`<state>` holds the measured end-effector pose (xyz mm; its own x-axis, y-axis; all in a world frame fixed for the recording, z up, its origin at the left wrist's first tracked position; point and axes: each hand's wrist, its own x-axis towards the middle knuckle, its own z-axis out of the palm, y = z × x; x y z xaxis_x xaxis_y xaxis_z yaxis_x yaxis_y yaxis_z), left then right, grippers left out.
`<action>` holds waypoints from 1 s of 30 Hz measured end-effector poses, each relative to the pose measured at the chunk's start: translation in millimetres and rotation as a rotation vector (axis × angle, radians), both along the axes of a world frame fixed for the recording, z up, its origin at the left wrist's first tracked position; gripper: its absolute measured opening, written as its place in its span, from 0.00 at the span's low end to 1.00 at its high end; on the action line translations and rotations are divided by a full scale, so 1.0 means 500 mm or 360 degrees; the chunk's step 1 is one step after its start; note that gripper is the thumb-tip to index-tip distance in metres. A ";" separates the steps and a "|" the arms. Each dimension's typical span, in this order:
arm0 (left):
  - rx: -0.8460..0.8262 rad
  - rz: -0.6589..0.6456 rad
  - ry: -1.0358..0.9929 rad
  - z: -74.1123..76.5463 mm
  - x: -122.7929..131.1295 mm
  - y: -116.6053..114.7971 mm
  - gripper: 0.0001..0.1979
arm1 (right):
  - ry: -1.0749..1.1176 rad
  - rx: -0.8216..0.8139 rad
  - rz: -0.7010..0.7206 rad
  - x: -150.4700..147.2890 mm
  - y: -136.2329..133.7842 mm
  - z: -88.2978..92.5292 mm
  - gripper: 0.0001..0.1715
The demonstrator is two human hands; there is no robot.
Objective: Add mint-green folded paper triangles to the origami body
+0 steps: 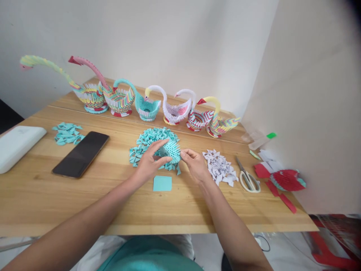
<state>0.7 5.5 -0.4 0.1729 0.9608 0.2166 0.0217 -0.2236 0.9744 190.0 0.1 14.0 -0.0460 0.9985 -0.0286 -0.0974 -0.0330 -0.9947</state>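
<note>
A partly built bowl of turquoise folded paper pieces (172,150) is held above the table, its spiky rim turned to the right. My left hand (149,160) grips it from the left, thumb below and fingers above. At its right edge, my right hand (194,163) pinches a turquoise folded piece; whether that piece is loose or part of the bowl, I cannot tell. Under and behind my hands lies a heap of turquoise folded paper pieces (152,136). A flat turquoise paper rectangle (162,183) lies just in front.
Several paper swans, including a turquoise one (148,109), line the table's back. To the left lie a black phone (81,154), a white power bank (19,145) and more turquoise pieces (67,133). White folded pieces (220,167), scissors (248,180) and a red paper model (286,179) lie right.
</note>
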 end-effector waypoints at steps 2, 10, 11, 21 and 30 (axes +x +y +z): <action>-0.0007 0.0017 -0.0009 0.000 0.000 0.000 0.30 | 0.0075 -0.0043 0.0050 0.000 0.001 -0.005 0.19; -0.0007 0.0126 -0.0084 -0.012 0.008 -0.006 0.26 | 0.0321 -0.0183 0.0103 -0.015 -0.005 0.004 0.20; -0.0010 0.0129 -0.0093 -0.013 0.009 -0.007 0.26 | 0.0325 -0.0188 0.0103 -0.016 -0.006 0.006 0.20; -0.0005 0.0156 -0.0171 -0.020 0.017 -0.009 0.26 | 0.0015 -0.0080 0.0008 -0.021 -0.010 0.014 0.22; -0.0138 0.0114 -0.0307 -0.018 0.019 0.000 0.30 | -0.0094 0.0128 0.0060 -0.011 -0.011 0.000 0.23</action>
<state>10.0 5.4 -9.2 0.0668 0.9857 0.1548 -0.1542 -0.1431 0.9776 184.3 -5.4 13.8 -0.0842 0.9953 0.0476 -0.0387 0.0445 -0.9983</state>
